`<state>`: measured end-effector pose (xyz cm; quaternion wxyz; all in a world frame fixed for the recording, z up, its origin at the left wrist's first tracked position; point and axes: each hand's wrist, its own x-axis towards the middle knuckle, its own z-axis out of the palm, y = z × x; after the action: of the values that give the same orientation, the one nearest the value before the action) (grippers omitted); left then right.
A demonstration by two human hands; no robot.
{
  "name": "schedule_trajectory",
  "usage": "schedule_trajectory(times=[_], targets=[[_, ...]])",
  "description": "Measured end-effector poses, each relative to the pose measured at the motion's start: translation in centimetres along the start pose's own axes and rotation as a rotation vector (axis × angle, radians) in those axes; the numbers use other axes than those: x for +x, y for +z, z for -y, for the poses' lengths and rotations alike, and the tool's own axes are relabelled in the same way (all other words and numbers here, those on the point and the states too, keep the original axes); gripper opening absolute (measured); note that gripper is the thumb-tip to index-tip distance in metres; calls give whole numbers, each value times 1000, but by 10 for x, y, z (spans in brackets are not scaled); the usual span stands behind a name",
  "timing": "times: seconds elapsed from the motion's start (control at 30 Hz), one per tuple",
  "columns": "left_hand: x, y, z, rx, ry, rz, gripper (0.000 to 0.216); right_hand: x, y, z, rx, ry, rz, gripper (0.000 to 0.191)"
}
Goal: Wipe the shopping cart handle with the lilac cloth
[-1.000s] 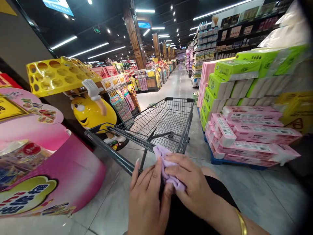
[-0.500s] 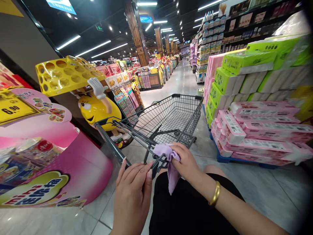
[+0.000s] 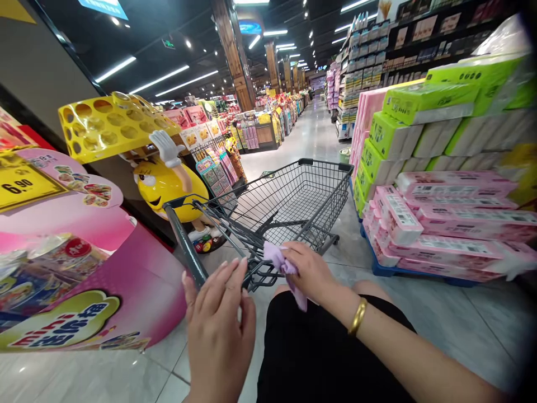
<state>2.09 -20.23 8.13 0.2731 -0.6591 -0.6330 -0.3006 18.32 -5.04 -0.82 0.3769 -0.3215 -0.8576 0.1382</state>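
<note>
Head view: right hand (image 3: 310,271) pinching a bunched purple cloth (image 3: 277,257) against the near wire end of the shopping cart (image 3: 319,163), centre near; left hand (image 3: 216,330) fingers loosely spread, holding nothing, beside the handle bar (image 3: 184,242). Wiping the cart frame, by the look; calls next for firm cloth pressure along the wire and a steadied cart.

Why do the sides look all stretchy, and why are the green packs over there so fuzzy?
Head view: the wide lens stretches the edges, so the green tissue packs at the right smear. Head view, middle: the shopping cart and the right hand gripping the purple cloth look sharp. Head view: ceiling strip lights glare and reflect off the glossy floor.
</note>
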Motion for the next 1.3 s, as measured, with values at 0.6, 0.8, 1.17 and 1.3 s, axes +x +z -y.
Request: schedule_trajectory(times=[0.6,0.8,1.17,1.3], targets=[[-11,113,-42,62,3,301,77,19,5,-16,-59,80,47,41],[-21,101,-23,93,46,258,76,21,-13,-17,-157,20,161,40],[-17,96,-19,100,19,265,71,32,-28,-39,-277,236,137,33],[-20,92,-5,143,37,243,63,25,-21,-31,-239,168,109,37]])
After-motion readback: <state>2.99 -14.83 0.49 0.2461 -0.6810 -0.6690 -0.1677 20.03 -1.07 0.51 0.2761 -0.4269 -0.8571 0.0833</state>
